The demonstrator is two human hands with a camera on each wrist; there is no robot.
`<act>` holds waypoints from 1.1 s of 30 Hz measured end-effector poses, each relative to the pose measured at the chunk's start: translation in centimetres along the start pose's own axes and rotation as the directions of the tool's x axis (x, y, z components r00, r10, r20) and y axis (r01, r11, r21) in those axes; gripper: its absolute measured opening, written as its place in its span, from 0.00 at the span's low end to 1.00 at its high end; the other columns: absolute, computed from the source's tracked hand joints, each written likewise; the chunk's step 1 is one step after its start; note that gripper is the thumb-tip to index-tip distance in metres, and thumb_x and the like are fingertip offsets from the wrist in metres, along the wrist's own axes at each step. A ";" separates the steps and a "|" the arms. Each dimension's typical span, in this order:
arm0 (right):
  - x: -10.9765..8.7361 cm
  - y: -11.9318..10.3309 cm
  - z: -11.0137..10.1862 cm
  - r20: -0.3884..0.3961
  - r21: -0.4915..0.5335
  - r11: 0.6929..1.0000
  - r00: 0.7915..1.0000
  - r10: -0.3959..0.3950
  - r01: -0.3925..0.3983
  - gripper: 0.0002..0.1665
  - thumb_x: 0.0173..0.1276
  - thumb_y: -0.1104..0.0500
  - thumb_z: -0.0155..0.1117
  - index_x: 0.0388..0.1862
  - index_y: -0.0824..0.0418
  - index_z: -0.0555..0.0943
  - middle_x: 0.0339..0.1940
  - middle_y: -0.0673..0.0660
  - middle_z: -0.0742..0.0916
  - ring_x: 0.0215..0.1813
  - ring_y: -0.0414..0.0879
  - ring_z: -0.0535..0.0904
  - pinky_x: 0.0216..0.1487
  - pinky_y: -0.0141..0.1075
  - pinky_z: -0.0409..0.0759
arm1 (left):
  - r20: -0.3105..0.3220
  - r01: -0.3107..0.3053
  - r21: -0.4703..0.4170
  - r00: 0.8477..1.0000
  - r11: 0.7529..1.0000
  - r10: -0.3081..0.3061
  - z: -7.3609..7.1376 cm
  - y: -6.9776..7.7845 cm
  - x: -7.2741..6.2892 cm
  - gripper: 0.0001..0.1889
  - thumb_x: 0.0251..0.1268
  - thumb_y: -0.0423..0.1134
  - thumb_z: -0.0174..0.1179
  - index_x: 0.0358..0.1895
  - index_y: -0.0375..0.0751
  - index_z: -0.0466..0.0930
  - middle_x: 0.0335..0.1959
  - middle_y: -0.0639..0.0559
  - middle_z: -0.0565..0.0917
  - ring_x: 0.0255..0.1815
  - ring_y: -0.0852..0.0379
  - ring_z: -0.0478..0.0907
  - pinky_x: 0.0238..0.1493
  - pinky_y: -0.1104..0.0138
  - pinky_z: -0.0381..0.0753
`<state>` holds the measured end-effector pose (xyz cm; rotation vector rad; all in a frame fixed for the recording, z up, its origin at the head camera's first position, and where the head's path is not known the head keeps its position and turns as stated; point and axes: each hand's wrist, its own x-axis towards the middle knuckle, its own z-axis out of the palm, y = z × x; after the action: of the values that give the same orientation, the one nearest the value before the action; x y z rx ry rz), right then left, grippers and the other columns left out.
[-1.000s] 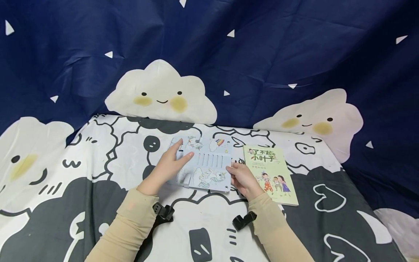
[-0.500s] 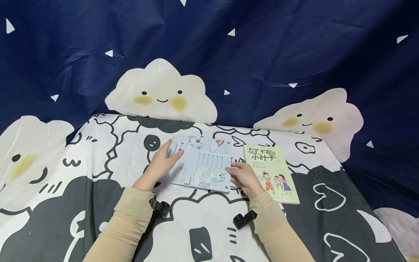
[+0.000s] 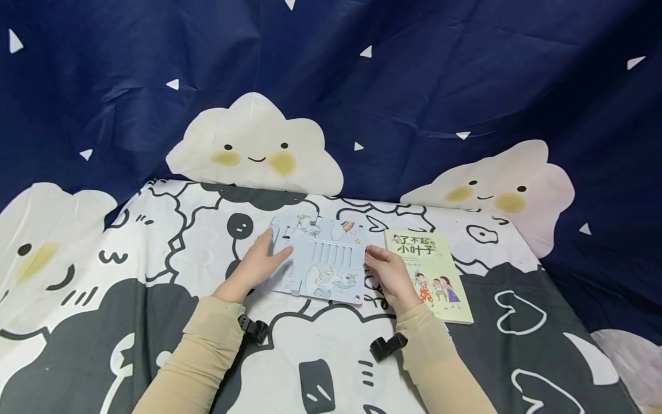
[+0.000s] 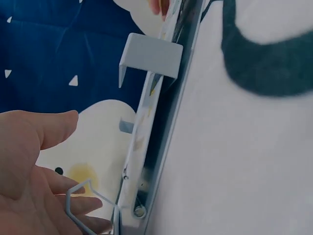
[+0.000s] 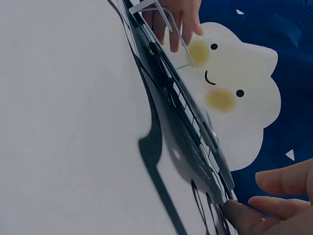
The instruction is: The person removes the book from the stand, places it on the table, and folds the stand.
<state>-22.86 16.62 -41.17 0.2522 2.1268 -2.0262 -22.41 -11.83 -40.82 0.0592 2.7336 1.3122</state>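
Note:
A pale blue book stand point(image 3: 326, 259) printed with unicorns lies flat on the table. My left hand point(image 3: 261, 261) rests on its left part with the fingers fairly straight. In the left wrist view a thin wire page holder point(image 4: 80, 191) crosses those fingers point(image 4: 34, 166), the thumb apart from them; the stand point(image 4: 146, 112) shows edge-on with a small folded bracket point(image 4: 151, 56). My right hand point(image 3: 385, 270) grips the stand's right edge. In the right wrist view its thumb and fingers point(image 5: 274, 196) close on the stand's rim point(image 5: 186, 112).
A thin green-covered children's book point(image 3: 429, 270) lies just right of the stand, beside my right hand. The table wears a black-and-white cartoon cloth point(image 3: 170, 241). A dark blue cloud-print backdrop point(image 3: 414, 86) hangs behind. Black wrist straps point(image 3: 253, 329) sit on both sleeves.
My left hand slid left off the slotted middle to the stand's left part. My right hand moved a little farther up the right edge. The stand stays flat.

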 end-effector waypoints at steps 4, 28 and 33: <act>-0.1 0.1 0.2 0.019 0.012 1.000 1.000 0.012 -0.012 0.31 0.76 0.65 0.52 0.75 0.69 0.61 0.77 0.65 0.67 0.77 0.54 0.63 0.76 0.43 0.64 | 0.013 0.009 0.031 1.000 0.999 -0.010 0.3 0.1 -0.2 0.47 0.74 0.54 0.50 0.78 0.26 0.37 0.79 0.27 0.42 0.80 0.33 0.38 0.79 0.43 0.42; -0.5 0.0 0.9 0.022 -0.025 1.000 1.000 0.009 -0.009 0.34 0.75 0.65 0.51 0.76 0.71 0.58 0.80 0.66 0.61 0.80 0.57 0.56 0.79 0.47 0.57 | 0.133 -0.108 0.278 0.988 0.954 0.074 1.1 -0.2 0.0 0.40 0.77 0.52 0.46 0.74 0.18 0.48 0.77 0.24 0.45 0.80 0.30 0.32 0.77 0.37 0.34; -0.5 0.0 0.9 0.022 -0.033 0.999 1.000 0.011 -0.010 0.34 0.75 0.65 0.51 0.77 0.70 0.57 0.80 0.66 0.60 0.80 0.57 0.56 0.79 0.47 0.57 | 0.170 -0.109 0.328 0.984 0.938 0.055 1.0 -0.1 -0.1 0.40 0.77 0.55 0.44 0.74 0.20 0.51 0.78 0.25 0.44 0.80 0.31 0.30 0.77 0.38 0.33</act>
<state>-22.39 15.77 -41.13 0.2338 2.1392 -1.9770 -22.19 -11.10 -41.51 0.2963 2.8077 0.8001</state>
